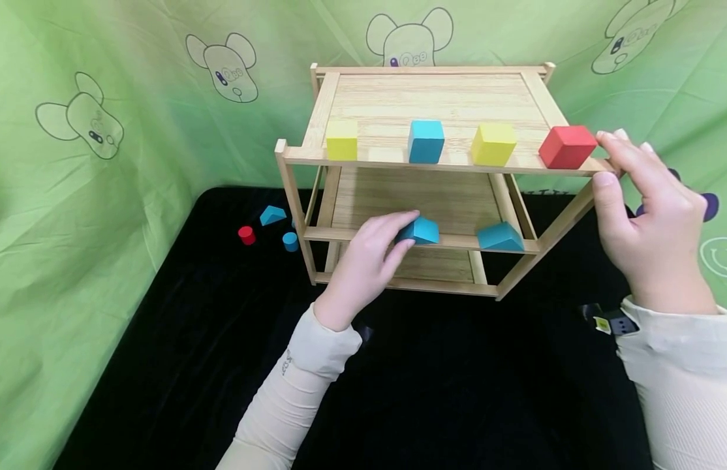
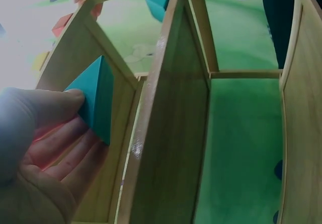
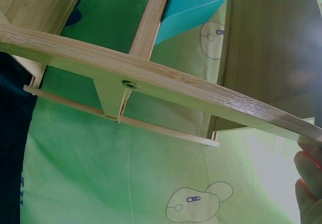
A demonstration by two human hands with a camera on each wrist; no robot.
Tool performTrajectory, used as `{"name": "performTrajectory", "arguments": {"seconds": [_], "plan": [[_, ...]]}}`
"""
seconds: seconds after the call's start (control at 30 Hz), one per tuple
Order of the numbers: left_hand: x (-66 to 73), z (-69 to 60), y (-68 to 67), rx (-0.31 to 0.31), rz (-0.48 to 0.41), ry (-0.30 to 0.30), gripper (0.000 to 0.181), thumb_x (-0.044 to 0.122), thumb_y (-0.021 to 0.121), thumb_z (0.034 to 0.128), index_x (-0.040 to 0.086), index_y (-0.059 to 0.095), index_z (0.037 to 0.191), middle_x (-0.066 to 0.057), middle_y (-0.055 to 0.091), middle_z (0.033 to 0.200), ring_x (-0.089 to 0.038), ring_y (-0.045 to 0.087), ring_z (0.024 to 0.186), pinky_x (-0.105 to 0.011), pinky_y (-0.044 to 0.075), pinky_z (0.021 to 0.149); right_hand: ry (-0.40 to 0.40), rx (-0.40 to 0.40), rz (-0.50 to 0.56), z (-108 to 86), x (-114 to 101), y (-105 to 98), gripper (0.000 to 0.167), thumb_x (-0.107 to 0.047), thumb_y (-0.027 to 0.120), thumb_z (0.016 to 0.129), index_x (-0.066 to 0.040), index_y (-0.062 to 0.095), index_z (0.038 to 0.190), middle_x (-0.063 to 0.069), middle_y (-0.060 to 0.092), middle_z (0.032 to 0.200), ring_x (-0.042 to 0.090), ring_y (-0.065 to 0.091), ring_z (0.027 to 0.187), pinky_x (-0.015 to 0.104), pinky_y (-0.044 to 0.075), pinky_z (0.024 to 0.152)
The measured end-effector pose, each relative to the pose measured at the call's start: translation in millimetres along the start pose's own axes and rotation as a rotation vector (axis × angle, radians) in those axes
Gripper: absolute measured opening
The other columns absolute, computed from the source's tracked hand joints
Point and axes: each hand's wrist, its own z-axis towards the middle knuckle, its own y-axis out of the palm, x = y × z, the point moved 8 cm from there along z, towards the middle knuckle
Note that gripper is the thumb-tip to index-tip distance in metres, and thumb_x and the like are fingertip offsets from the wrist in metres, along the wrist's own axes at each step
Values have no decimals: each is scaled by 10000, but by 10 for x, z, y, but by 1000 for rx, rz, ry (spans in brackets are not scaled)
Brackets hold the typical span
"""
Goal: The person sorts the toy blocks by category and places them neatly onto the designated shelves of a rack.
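Note:
A blue triangular block (image 1: 423,231) (image 2: 98,98) is pinched between the thumb and fingers of my left hand (image 1: 366,264) (image 2: 55,148), at the front edge of the middle shelf. Another blue triangular block (image 1: 500,237) (image 3: 188,10) rests on that shelf's right part. My right hand (image 1: 657,215) (image 3: 309,183) touches the rack's top right corner, fingertips beside a red block (image 1: 568,147). Along the top shelf's front edge stand a yellow block (image 1: 342,140), a blue block (image 1: 426,141) and a second yellow block (image 1: 494,144).
The wooden rack (image 1: 434,98) stands on a black cloth (image 1: 457,378) before a green curtain (image 1: 152,130). Left of it lie a red cylinder (image 1: 247,235), a blue cylinder (image 1: 290,241) and a blue triangular block (image 1: 272,215), with another blue piece partly behind the rack's post.

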Motion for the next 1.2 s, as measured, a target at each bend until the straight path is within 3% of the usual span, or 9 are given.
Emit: {"name": "performTrajectory", "arguments": {"seconds": [0.53,0.93,1.2], "plan": [[56,9,229,-19,111,74,331,66,571,1034,-41,591,1347,-163,640,1320,-300,588,1241,-290,357,1164,-2,3,0,-4,1,-6,404,-313,580,971,-89,708,1282,223,700,1181,70,581,1260,349,372,1158],[33,29,303,-22,158,67,318,65,542,1048,-27,592,1348,-154,634,1327,-308,588,1235,-277,354,1164,-5,7,6,0,-9,-2,408,-342,590,979,-87,713,1273,287,706,1086,83,586,1257,362,374,1156],[18,38,378,-41,201,70,321,71,535,1052,-23,588,1354,-146,634,1335,-281,591,1244,-270,346,1167,-7,9,12,2,-2,-4,402,-324,591,970,-79,719,1262,252,710,1126,88,594,1251,365,384,1151]]}}
